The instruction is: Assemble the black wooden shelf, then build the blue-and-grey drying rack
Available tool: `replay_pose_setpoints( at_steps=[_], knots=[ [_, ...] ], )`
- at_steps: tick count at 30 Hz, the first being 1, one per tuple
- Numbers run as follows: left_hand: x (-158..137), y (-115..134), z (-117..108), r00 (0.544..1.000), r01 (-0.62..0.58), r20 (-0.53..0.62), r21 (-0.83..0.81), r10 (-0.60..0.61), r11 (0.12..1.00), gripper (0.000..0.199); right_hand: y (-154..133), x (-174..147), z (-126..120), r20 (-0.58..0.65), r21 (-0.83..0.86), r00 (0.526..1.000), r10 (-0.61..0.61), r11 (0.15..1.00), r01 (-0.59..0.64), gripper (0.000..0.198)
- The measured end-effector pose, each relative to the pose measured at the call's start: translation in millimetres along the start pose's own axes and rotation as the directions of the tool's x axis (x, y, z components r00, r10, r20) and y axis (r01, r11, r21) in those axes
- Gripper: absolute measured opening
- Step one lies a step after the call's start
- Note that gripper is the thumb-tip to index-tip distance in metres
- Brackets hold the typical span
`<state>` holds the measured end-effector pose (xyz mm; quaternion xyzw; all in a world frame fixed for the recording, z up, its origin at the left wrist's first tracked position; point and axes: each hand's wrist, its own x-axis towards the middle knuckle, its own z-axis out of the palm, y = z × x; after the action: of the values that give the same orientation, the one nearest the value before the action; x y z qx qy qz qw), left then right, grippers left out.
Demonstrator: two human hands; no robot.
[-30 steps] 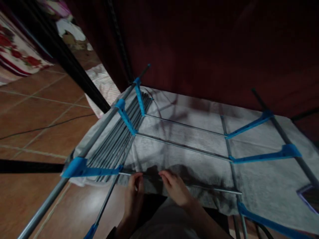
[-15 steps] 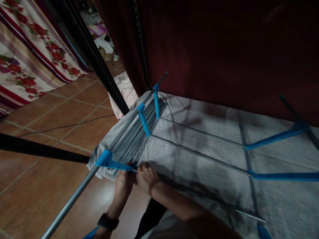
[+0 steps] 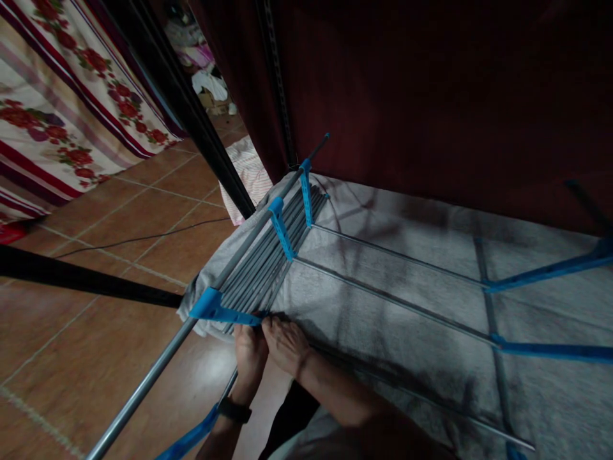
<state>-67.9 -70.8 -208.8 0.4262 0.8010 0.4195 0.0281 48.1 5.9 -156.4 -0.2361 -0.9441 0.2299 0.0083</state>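
Note:
A frame of grey metal tubes and blue plastic brackets lies before me on a grey cloth. My left hand (image 3: 251, 352), with a dark band on the wrist, is closed around the free end of the nearest blue bracket (image 3: 230, 313). Right against that end, my right hand (image 3: 288, 344) pinches the tip of a thin metal tube (image 3: 460, 414), which runs off to the right under my forearm. The joint itself is hidden by my fingers. That bracket sits on a long, thicker tube (image 3: 148, 377), which also carries two more blue brackets (image 3: 283, 230) further back.
Several loose thin tubes (image 3: 256, 267) lie bundled on the grey cloth (image 3: 407, 303). More blue arms (image 3: 550, 350) stick out at the right. Black metal posts (image 3: 96, 281) stand at the left over a tiled floor (image 3: 52, 345). A dark red curtain (image 3: 431, 96) hangs behind.
My right hand has closed up to the bracket's end, covering the bit of tube that showed there before. The camera has turned slightly, moving the scene rightward in view.

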Motion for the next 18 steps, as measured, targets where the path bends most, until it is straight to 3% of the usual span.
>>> replay_pose_setpoints(
  at_steps=[6, 11, 15, 18],
  knots=[
    [-1.6, -3.7, 2.8, 0.991, -0.126, -0.024, 0.082, 0.128, 0.989, 0.015, 2.3, -1.1, -4.6, 0.021, 0.043, 1.0, -0.017, 0.999, 0.017, 0.028],
    [-0.1, -0.7, 2.6, 0.994, -0.1, -0.025, 0.069, 0.102, 0.993, 0.017, -1.8, -3.5, -5.9, 0.004, 0.028, 0.998, 0.064, 0.998, -0.064, 0.033],
    [-1.7, 2.7, 4.3, 0.994, -0.101, -0.042, 0.046, 0.103, 0.994, 0.017, -4.0, -3.1, -2.6, 0.011, 0.031, 1.0, 0.029, 0.999, -0.03, 0.03],
    [-2.3, 3.3, 5.2, 0.995, -0.096, -0.039, 0.027, 0.097, 0.995, 0.019, -4.1, -0.5, -1.6, -0.018, 0.014, 0.993, 0.114, 0.993, -0.113, 0.033]
  ],
)
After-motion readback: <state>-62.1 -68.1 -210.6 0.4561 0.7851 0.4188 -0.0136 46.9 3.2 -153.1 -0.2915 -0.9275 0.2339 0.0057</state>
